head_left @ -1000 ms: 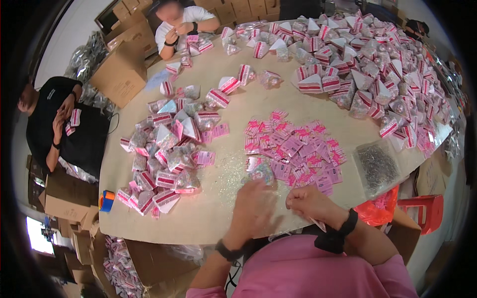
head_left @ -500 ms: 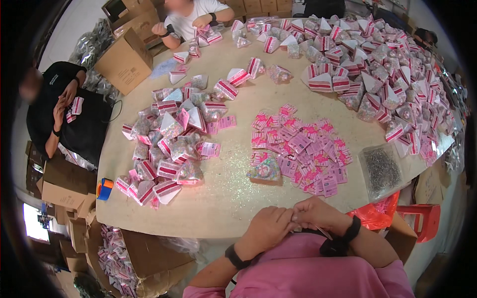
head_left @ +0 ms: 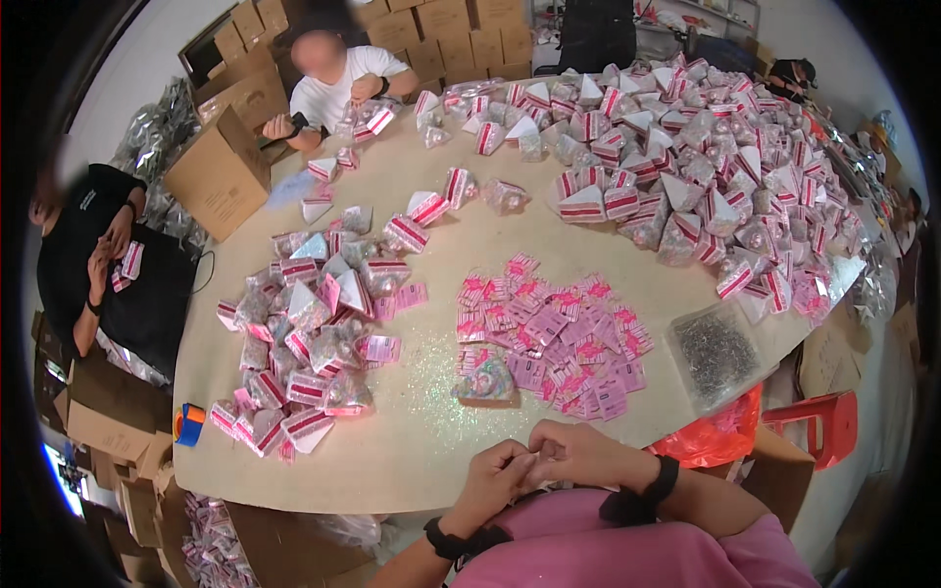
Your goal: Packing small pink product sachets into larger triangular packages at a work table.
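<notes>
My left hand (head_left: 497, 480) and my right hand (head_left: 583, 455) meet just over the near table edge, fingers closed and pressed together. Whatever they pinch is too small or hidden behind the fingers. Nearest to them on the table sits a cake-slice-shaped piece (head_left: 487, 379) with a glittery, multicoloured top. Beside and beyond it spreads a loose pile of pink printed cards (head_left: 564, 328). To the right of the cards stands a clear plastic tub (head_left: 678, 365) full of small dark metal pieces.
Wrapped cake-slice pieces are heaped at the left (head_left: 307, 392) and far right (head_left: 686, 201). A tape roll (head_left: 188, 424) lies at the left edge. A red bag (head_left: 720, 431) and red stool (head_left: 821, 423) are at right. Two co-workers (head_left: 333, 88) (head_left: 93, 255) handle similar pieces.
The whole view has shifted, so the table sits lower and further left. My hands stay together; a thin pale strip seen below my right hand is now out of sight.
</notes>
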Demonstrator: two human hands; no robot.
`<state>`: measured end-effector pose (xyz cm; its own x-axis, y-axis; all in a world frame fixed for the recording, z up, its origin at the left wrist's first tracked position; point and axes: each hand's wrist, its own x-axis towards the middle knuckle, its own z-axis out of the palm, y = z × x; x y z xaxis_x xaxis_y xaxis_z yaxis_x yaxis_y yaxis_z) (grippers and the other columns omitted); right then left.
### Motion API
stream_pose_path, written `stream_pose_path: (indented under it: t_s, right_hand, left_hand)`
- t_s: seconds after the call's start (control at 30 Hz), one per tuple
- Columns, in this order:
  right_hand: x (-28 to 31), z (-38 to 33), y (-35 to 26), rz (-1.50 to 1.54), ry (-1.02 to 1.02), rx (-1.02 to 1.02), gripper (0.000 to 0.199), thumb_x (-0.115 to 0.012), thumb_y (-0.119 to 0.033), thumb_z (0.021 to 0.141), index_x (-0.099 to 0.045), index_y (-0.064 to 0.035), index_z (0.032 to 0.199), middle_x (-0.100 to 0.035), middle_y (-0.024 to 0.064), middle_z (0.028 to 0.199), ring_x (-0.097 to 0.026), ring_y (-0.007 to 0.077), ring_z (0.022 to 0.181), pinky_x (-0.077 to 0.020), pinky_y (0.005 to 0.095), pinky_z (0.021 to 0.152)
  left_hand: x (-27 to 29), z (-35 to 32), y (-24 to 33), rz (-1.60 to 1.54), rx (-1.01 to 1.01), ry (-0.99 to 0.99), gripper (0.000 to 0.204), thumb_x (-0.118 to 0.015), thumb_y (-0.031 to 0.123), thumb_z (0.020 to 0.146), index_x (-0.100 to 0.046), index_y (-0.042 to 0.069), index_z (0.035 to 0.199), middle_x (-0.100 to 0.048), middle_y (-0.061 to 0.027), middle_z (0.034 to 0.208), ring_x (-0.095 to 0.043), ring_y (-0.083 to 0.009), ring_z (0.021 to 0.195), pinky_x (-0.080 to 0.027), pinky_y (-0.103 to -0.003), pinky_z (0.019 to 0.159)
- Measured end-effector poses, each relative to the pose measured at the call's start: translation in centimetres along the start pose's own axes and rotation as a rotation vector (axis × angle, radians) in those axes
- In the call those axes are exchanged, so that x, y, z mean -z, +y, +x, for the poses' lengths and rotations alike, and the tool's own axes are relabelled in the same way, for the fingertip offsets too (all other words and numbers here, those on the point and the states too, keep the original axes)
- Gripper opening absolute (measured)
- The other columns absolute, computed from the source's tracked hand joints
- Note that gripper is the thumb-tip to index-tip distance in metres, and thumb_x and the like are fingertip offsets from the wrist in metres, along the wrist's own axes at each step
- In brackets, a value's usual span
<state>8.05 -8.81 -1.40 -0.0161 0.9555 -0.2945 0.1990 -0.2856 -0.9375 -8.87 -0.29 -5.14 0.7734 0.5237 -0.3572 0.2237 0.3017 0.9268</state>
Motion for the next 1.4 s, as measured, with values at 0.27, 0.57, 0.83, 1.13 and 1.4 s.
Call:
stream_pose_path:
  t_s: [0.27, 0.57, 0.83, 1.13, 1.4]
  right_hand:
    - [-0.6, 0.8, 1.6, -0.463, 0.19, 0.427, 0.012, -0.058, -0.01, 0.08, -0.051, -0.0016, 0.085, -0.056, 0.0152, 0.081, -0.057, 0.0328, 0.072, -0.0444, 0.0388, 0.063]
    - [-0.4, -0.2, -0.8, 0.028, 0.197, 0.061, 0.012, -0.059, -0.009, 0.078, -0.055, -0.0017, 0.087, -0.054, 0.0111, 0.071, -0.053, 0.0156, 0.062, -0.0427, 0.03, 0.057]
    - [-1.0, -1.0, -0.1, -0.57, 0.252, 0.383, 0.013, -0.053, -0.015, 0.085, -0.055, -0.0033, 0.091, -0.059, 0.0164, 0.078, -0.06, 0.0373, 0.074, -0.0472, 0.0454, 0.064]
    - [-0.4, -1.0, 0.2, -0.778, 0.216, 0.5, 0.011, -0.055, -0.013, 0.083, -0.057, -0.0053, 0.091, -0.058, 0.0113, 0.076, -0.06, 0.0321, 0.069, -0.0474, 0.0422, 0.061]
    - [-0.4, -1.2, 0.7, -0.587, 0.282, 0.474, 0.018, -0.055, -0.016, 0.086, -0.061, -0.0037, 0.098, -0.063, 0.0128, 0.087, -0.062, 0.0301, 0.081, -0.0498, 0.0395, 0.068]
  left_hand:
    - [-0.4, 0.2, 0.8, 0.42, -0.338, 0.043, 0.011, -0.059, 0.011, 0.089, -0.06, 0.001, 0.084, -0.057, -0.0028, 0.07, -0.054, -0.0137, 0.063, -0.042, -0.027, 0.056]
    - [-0.5, 0.3, 3.2, 0.613, -0.462, 0.065, 0.009, -0.062, 0.01, 0.085, -0.06, 0.001, 0.084, -0.056, -0.0086, 0.069, -0.053, -0.0184, 0.061, -0.042, -0.03, 0.056]
    - [0.5, 0.2, 1.1, 0.175, -0.127, 0.036, 0.017, -0.058, 0.015, 0.09, -0.06, 0.0, 0.083, -0.053, 0.0009, 0.067, -0.046, -0.0048, 0.062, -0.039, -0.023, 0.054]
    - [1.3, 0.4, 1.7, 0.107, -0.187, 0.034, 0.014, -0.06, 0.013, 0.087, -0.059, 0.001, 0.081, -0.052, 0.0004, 0.065, -0.047, -0.0059, 0.061, -0.042, -0.023, 0.056]
    - [8.5, 8.0, 0.4, 1.045, -0.712, 0.448, 0.053, -0.076, 0.022, 0.067, -0.057, 0.0, 0.111, -0.054, -0.0189, 0.116, -0.05, -0.0369, 0.108, -0.041, -0.043, 0.091]
